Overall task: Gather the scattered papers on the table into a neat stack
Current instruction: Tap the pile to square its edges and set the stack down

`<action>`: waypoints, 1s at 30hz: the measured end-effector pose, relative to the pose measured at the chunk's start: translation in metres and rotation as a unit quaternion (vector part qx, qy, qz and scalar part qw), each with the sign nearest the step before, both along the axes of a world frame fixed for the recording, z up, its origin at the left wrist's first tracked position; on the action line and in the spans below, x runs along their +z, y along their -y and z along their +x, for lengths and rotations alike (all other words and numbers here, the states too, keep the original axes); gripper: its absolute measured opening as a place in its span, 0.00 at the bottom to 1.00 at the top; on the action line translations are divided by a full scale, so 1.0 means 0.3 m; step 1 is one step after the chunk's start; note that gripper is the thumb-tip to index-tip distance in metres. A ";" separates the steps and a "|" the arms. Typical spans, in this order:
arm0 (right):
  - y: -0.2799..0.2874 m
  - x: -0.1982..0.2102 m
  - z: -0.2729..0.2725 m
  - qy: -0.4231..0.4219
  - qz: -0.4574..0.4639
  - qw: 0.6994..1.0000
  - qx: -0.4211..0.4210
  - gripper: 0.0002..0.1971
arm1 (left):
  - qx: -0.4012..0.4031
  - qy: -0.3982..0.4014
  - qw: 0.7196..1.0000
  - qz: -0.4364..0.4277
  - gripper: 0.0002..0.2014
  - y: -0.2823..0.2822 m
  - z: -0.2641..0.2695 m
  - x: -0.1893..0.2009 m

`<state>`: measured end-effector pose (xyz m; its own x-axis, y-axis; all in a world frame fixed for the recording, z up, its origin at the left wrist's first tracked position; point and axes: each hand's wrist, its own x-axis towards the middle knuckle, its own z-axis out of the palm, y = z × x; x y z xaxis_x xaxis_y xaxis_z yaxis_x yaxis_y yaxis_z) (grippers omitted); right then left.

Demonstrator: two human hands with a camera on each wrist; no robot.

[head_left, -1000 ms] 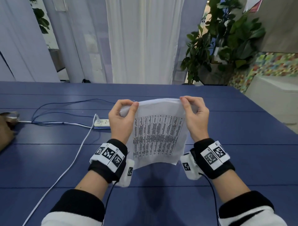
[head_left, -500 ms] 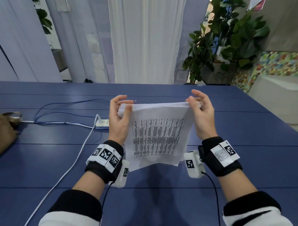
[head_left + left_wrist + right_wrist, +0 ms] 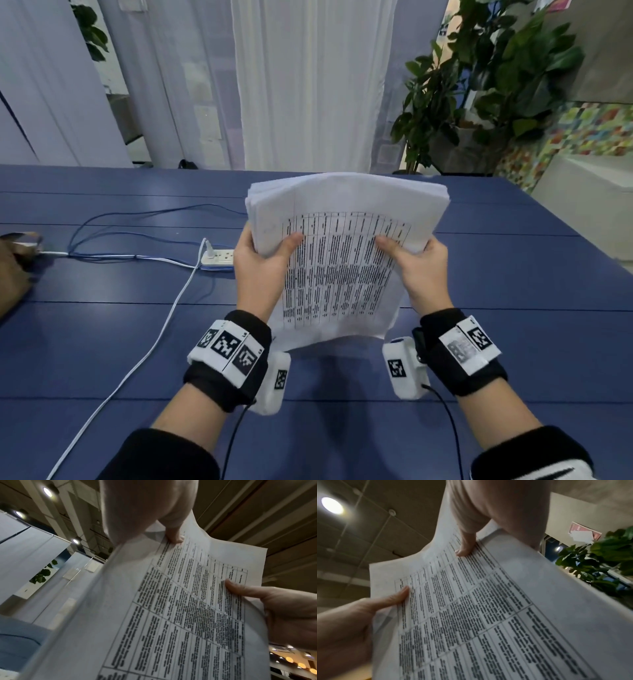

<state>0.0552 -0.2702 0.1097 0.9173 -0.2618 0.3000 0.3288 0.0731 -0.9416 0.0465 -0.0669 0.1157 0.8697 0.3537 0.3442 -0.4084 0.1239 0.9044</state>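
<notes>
A stack of white papers (image 3: 342, 246) with a printed table on its top sheet stands tilted above the blue table (image 3: 102, 342), its lower edge just over the tabletop. My left hand (image 3: 260, 263) grips the stack's left side, thumb on the top sheet, fingers hidden behind. On the stack's right side my right hand (image 3: 418, 267) grips the same way. The left wrist view shows the papers (image 3: 171, 608) under my left hand (image 3: 173, 538). In the right wrist view the same papers (image 3: 479, 608) lie under my right hand (image 3: 465, 549). The stack's upper edges look roughly even.
A white power strip (image 3: 217, 257) with white and blue cables (image 3: 164, 308) lies left of my hands. A brown object (image 3: 13, 270) sits at the table's far left edge. A potted plant (image 3: 479, 85) stands beyond the table's far right corner.
Both hands slid from the stack's top corners down to its sides. The stack rose and now tilts with its top edge away from me.
</notes>
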 end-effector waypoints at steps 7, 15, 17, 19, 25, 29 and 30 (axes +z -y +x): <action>0.039 -0.150 0.013 -0.099 -0.025 0.994 0.027 0.22 | -0.040 -0.113 0.992 0.031 0.23 -0.030 0.014 -0.202; 0.007 -0.298 0.026 -0.178 0.002 0.984 0.009 0.15 | -0.045 -0.170 0.984 0.042 0.15 0.017 0.024 -0.327; -0.012 -0.289 0.031 -0.163 0.037 0.986 -0.005 0.12 | -0.017 -0.159 0.987 0.027 0.14 0.037 0.022 -0.322; -0.017 -0.267 0.038 -0.139 0.064 0.988 -0.018 0.12 | -0.001 -0.132 0.991 0.008 0.11 0.045 0.026 -0.308; -0.026 -0.299 0.028 -0.140 -0.008 0.990 -0.008 0.13 | -0.036 -0.123 0.991 -0.024 0.09 0.026 0.022 -0.330; -0.062 -0.363 0.028 -0.181 0.006 0.983 0.002 0.16 | -0.073 -0.186 0.980 -0.020 0.11 0.031 0.010 -0.382; -0.070 -0.364 0.033 -0.189 0.028 0.982 -0.003 0.15 | -0.072 -0.195 0.978 -0.028 0.11 0.031 0.014 -0.383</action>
<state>0.0650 -0.2493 0.0004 0.9590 -0.2732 -0.0757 -0.0418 0.1277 -0.9909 0.0506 -0.0763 0.0008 0.9730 0.2274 -0.0394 -0.0091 0.2083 0.9780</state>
